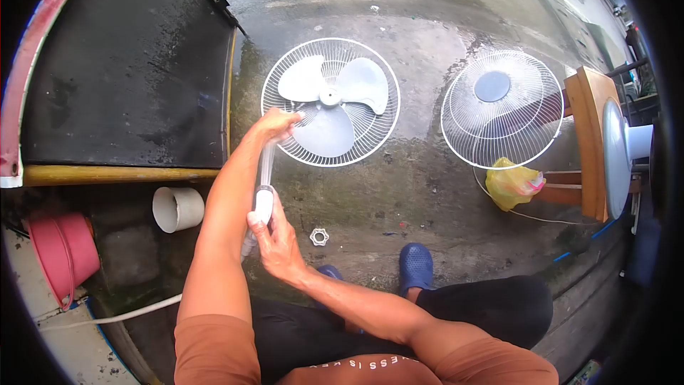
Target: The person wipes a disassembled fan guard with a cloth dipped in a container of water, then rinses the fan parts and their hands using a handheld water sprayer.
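Observation:
A white three-blade fan blade (329,137) lies on a round white wire fan grille (388,125) on the wet ground. The closed fingers of my left hand (279,125) are at the left edge of its lower blade, over the grille's rim. Nearer to me, my right hand (278,246) is wrapped round a white spray nozzle (263,204). A clear streak like water runs from the nozzle's tip up toward my left hand. Between the grille and my feet lies a small scalloped ring nut (319,237).
A second fan grille (502,125) lies at right, with a yellow plastic bag (509,187) below it. A wooden stool (595,142) bears a fan base (617,160). At left are a black panel (121,64), white pot (178,209), pink bucket (68,253) and white hose (139,311).

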`<state>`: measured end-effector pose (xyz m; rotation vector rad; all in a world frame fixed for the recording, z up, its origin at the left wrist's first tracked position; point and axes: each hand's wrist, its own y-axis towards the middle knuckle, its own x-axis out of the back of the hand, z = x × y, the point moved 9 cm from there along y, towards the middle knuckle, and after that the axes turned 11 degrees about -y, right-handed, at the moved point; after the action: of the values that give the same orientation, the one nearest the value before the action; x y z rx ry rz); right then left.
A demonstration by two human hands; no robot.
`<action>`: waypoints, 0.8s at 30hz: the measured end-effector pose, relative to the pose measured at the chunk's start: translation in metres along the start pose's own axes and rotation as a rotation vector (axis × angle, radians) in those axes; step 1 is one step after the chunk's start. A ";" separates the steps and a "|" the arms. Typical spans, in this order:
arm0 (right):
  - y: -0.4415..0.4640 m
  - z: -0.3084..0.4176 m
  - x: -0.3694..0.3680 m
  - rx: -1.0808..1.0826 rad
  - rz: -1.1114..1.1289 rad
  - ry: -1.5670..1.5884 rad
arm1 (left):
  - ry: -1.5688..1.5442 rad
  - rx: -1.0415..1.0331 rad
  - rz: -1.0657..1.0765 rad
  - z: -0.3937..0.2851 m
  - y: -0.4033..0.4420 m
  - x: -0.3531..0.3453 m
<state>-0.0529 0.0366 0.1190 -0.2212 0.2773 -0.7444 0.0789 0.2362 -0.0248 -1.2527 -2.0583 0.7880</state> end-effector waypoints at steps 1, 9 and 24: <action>0.000 -0.010 0.003 0.006 -0.006 0.002 | 0.022 0.014 0.000 0.003 0.005 -0.003; -0.010 -0.001 0.002 0.044 0.084 -0.008 | -0.274 -0.069 0.074 0.032 0.032 0.015; -0.016 -0.011 -0.008 0.008 0.016 0.068 | -0.497 -0.092 -0.078 0.044 0.034 0.024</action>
<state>-0.0721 0.0302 0.1150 -0.1866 0.3401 -0.7377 0.0564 0.2629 -0.0737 -1.0922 -2.5436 1.0604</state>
